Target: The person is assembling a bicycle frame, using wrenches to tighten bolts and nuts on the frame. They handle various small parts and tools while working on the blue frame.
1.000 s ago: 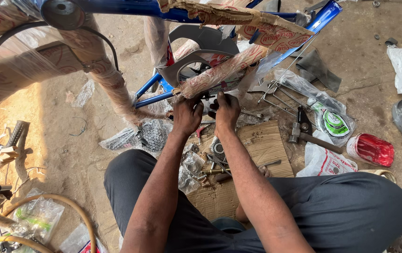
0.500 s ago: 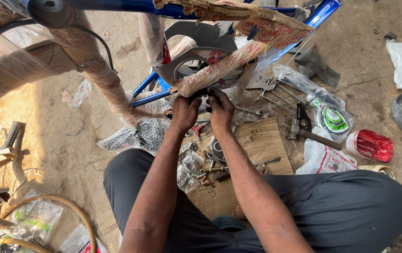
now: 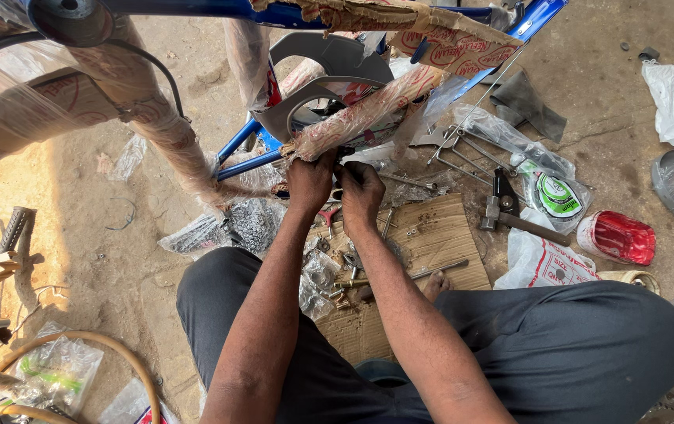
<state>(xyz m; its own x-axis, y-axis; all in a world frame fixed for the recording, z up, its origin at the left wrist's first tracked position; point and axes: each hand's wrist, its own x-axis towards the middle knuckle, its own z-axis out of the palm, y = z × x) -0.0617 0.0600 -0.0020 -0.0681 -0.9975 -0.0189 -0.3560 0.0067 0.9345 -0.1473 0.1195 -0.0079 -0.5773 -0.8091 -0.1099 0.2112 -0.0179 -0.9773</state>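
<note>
1. Under the blue metal bicycle frame [image 3: 243,141], both hands are raised side by side to one of its tubes, the paper-and-plastic-wrapped frame tube [image 3: 360,118], which slants upward to the right.
2. The left hand [image 3: 309,182] is set against the lower end of that tube, its fingers curled shut around something small that cannot be made out.
3. The right hand [image 3: 360,192] is held just beside the left, touching it, with its fingers bent closed at the same spot; what is pinched is hidden.
4. The wrapped tube lies directly above and against the fingertips, next to a grey, curved metal chain guard [image 3: 329,78].
5. A flat sheet of ribbed brown cardboard [image 3: 439,235] is spread on the dusty concrete floor [image 3: 101,251] below the forearms, and small brass-coloured nuts and bolts [image 3: 345,286] are scattered on it.
6. A black-headed hammer with a wooden handle [image 3: 510,212] is laid to the right of the cardboard, near a crumpled clear plastic bag of steel rods [image 3: 486,141].
7. A shiny red reflector [image 3: 618,237] is seen further right, well apart from the hands.
8. Dark grey trousers [image 3: 588,345] are worn by the seated person.
</note>
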